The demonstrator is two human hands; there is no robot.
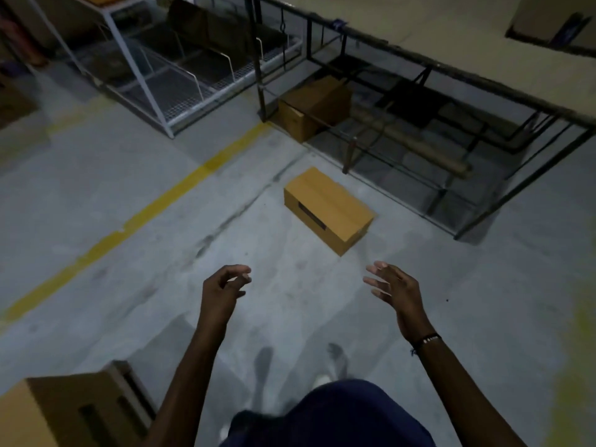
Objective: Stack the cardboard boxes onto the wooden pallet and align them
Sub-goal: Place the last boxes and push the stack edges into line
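Bottom-left corner: a cardboard box (pixel 64 411) sits close by the person, partly cut off by the frame edge; yellow floor line (pixel 135 221) runs diagonally across the concrete floor (pixel 129 285); white wire rack (pixel 167 75) stands at top left; left hand (pixel 222 291) is held out over the floor, fingers (pixel 240 275) loosely curled, holding nothing; box on the floor (pixel 327 209) lies ahead of both hands, well apart from them, closed, dark slot on its side; another box (pixel 311 109) sits under the dark metal frame (pixel 435 124) behind it; right hand (pixel 395 290) has fingers spread wide, empty, dark bracelet (pixel 425 341) at the wrist; pallet not visible.
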